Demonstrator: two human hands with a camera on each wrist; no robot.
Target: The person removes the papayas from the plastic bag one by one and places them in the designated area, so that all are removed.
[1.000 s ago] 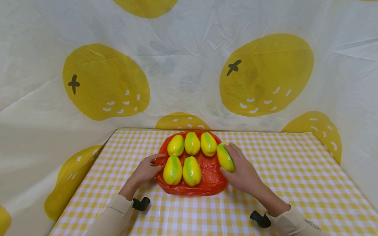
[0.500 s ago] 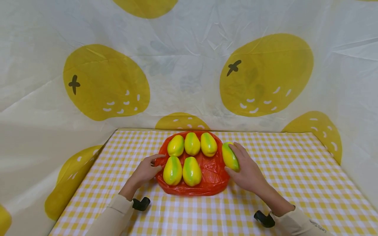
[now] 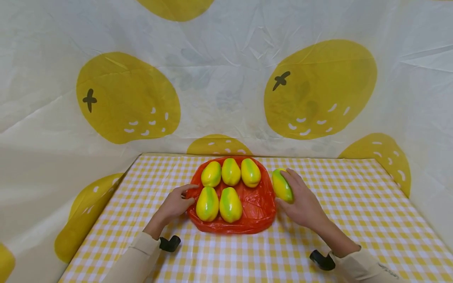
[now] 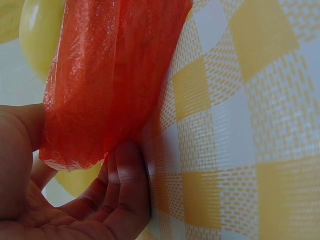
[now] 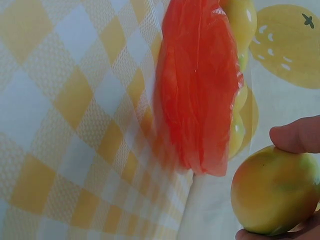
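Observation:
My right hand [image 3: 301, 200] holds a glossy yellow-and-green papaya [image 3: 282, 185], just right of a round tray [image 3: 256, 210] covered in thin red plastic. In the right wrist view, thumb and fingers grip this papaya [image 5: 272, 192] from opposite sides, off the table. Several like papayas sit on the tray in two rows: the back row includes a papaya [image 3: 231, 172] in the middle, the front row a papaya [image 3: 231, 205] on the right. At the tray's left edge, my left hand [image 3: 175, 202] grips the rim; its thumb and curled fingers touch the red plastic [image 4: 100, 90].
A yellow-and-white checked cloth [image 3: 354, 212] covers the table. Behind it hangs a pale curtain [image 3: 223, 86] printed with large yellow fruits. Bare front-right tray surface shows beside the front papayas. Black devices sit on both wrists, including the right wrist device [image 3: 323, 260].
My right hand has carried the papaya rightward, from over the tray's right edge to beside it. The left hand and the other papayas stay in place.

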